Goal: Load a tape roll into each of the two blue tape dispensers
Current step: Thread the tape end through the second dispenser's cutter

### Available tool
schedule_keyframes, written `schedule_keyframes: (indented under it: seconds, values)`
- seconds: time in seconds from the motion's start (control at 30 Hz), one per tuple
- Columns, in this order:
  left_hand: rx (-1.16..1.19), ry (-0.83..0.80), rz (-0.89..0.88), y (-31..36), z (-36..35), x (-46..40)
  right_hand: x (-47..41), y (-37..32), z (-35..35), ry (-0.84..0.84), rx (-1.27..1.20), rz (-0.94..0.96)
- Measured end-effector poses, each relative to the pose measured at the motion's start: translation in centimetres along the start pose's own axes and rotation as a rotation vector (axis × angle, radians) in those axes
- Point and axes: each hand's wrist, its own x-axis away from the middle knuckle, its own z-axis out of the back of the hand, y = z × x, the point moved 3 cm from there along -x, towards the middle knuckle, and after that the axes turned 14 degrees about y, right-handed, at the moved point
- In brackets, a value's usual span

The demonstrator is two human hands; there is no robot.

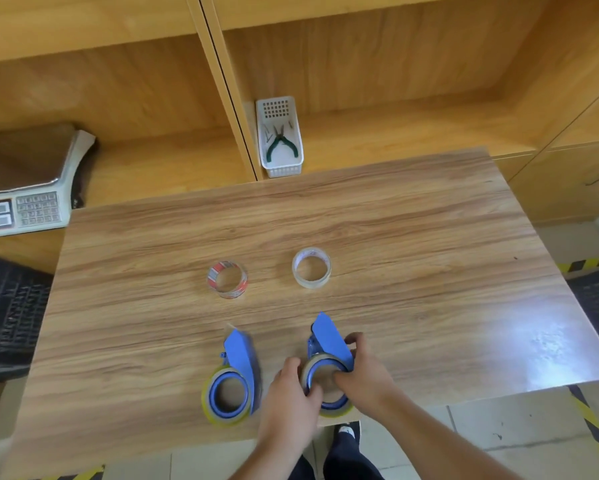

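Two blue tape dispensers lie near the table's front edge. The left dispenser (237, 375) has a yellowish tape roll around its hub and nobody touches it. The right dispenser (329, 344) also carries a yellowish roll, and both hands grip it. My left hand (291, 393) pinches the ring's left side. My right hand (363, 368) wraps the right side, its thumb inside the hub. Farther back, untouched, lie a red-printed clear tape roll (227, 279) and a plain clear tape roll (311, 267).
A white basket (280, 136) holding green-handled pliers stands on the shelf behind the table. A weighing scale (24, 181) sits at the left, a black crate (10, 317) below it. The table's front edge runs just under my hands; my shoes show below.
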Motion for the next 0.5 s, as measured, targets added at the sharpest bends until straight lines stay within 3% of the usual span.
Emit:
schedule_keyframes:
  seconds: [0.27,0.5]
  values:
    - [0.223,0.045,-0.106,4.0,5.5,0.9,1.4,-3.3,4.1,-0.013,-0.357,0.077]
    - [0.408,0.217,-0.110,7.3,8.3,4.3,3.0,-5.8,7.3,-0.027,-0.579,0.131]
